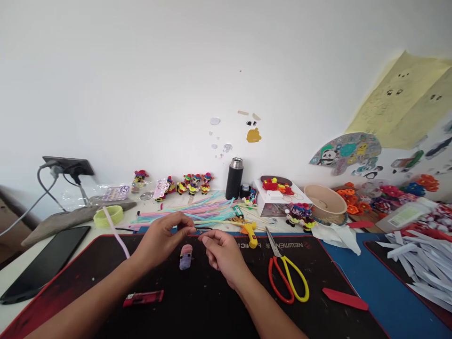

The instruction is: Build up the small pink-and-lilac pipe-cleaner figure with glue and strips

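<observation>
My left hand (165,238) is closed in a pinch above the dark mat, its thumb and fingertip meeting. Whatever sits in that pinch is too small to make out. A lilac fuzzy stem (116,233) runs down to my left wrist, and where it ends is hidden. Facing it, my right hand (222,254) also pinches, with fingers curled; what it holds cannot be told. The fingertips of both hands are close but apart. Just below them lies a small pink and purple fuzzy figure (186,257). A red lighter (143,298) rests nearer to me on the mat (197,310).
Scissors (278,256) with red and yellow handles lie right of my hands, near a yellow glue gun (250,234). Behind are pastel fuzzy stems (197,210), a black flask (234,179) and several small dolls (194,183). A phone (45,263) lies left; paper strips (420,263) lie right.
</observation>
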Available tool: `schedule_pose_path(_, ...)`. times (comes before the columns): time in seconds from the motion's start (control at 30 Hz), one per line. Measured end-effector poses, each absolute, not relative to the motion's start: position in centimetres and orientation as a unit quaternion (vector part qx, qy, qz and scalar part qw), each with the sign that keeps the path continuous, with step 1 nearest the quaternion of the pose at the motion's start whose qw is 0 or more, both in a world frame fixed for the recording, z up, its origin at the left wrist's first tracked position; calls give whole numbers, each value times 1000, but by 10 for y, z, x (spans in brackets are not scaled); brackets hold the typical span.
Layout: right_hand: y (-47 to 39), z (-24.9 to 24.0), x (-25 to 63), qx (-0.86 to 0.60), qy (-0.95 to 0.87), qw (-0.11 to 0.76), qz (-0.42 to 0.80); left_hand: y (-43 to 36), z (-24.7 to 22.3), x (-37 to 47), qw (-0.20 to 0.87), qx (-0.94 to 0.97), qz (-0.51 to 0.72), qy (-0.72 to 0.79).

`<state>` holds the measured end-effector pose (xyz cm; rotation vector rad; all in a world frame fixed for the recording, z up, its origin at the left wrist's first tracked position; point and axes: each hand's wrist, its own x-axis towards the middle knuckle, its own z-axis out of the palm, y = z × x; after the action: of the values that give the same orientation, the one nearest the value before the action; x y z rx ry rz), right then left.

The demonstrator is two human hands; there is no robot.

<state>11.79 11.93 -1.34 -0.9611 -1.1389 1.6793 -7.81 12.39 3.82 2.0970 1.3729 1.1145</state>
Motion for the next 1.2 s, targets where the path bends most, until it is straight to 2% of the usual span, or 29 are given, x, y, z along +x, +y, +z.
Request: schedule_pose_path(1.2,115,-14,116,-423,-494,405,643,125,37,-76,215,767,363,484)
